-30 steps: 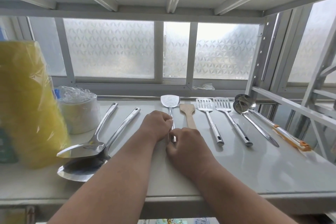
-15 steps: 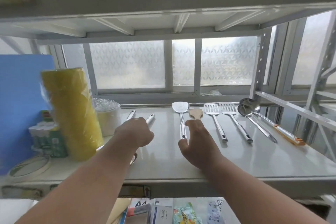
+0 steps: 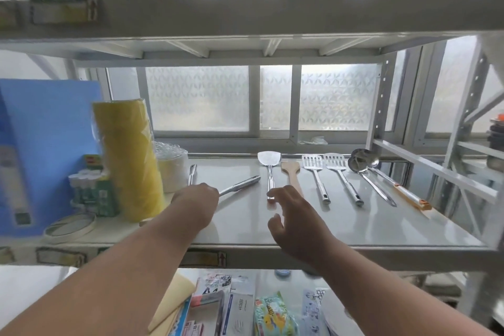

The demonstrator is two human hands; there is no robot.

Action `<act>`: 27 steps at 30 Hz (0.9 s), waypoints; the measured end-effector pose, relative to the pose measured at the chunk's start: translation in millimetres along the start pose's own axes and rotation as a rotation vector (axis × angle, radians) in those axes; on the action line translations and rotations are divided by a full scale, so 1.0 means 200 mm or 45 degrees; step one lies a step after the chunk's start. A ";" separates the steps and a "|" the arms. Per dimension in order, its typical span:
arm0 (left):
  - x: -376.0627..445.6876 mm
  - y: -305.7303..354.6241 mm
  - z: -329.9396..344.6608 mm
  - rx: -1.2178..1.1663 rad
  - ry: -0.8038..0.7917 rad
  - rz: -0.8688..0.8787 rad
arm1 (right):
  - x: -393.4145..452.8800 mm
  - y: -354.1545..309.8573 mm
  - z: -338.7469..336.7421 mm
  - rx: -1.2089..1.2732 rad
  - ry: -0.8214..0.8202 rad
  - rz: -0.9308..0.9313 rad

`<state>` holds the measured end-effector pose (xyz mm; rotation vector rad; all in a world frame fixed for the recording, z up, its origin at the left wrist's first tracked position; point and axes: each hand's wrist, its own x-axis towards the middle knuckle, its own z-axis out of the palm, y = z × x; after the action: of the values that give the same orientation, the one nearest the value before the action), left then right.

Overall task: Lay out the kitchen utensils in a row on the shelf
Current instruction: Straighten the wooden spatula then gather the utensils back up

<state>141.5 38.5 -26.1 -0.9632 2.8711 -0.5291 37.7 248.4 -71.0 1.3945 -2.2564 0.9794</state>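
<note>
You have a yellow roll (image 3: 128, 158) upright left, blue folder (image 3: 49, 128) behind it, tape ring (image 3: 70, 227) in front.

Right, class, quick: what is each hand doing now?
Left hand: grips a steel utensil handle.
Right hand: open, holding nothing.

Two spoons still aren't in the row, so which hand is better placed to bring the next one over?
Left. The left hand is already at the angled steel handle left of the row, while the right hand hovers open by the solid turner.
</note>
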 end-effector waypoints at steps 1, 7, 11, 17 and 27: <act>0.00 -0.01 0.00 0.016 0.006 0.012 | -0.01 0.01 -0.01 -0.004 -0.010 0.001; -0.08 -0.02 -0.03 0.151 0.112 -0.085 | -0.06 0.05 -0.01 -0.017 -0.077 0.035; -0.11 -0.10 -0.07 0.119 0.253 -0.160 | -0.04 0.05 0.01 -0.030 -0.094 0.011; -0.22 -0.19 -0.19 0.130 0.414 -0.040 | 0.08 -0.02 0.03 -0.162 0.010 -0.088; -0.48 -0.30 -0.35 0.185 0.917 0.442 | 0.44 -0.11 -0.21 -0.616 -0.017 -0.196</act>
<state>241.6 72.5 55.6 -0.2526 3.4128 -1.2300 11.1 212.4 18.2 1.3252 -2.1587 0.3403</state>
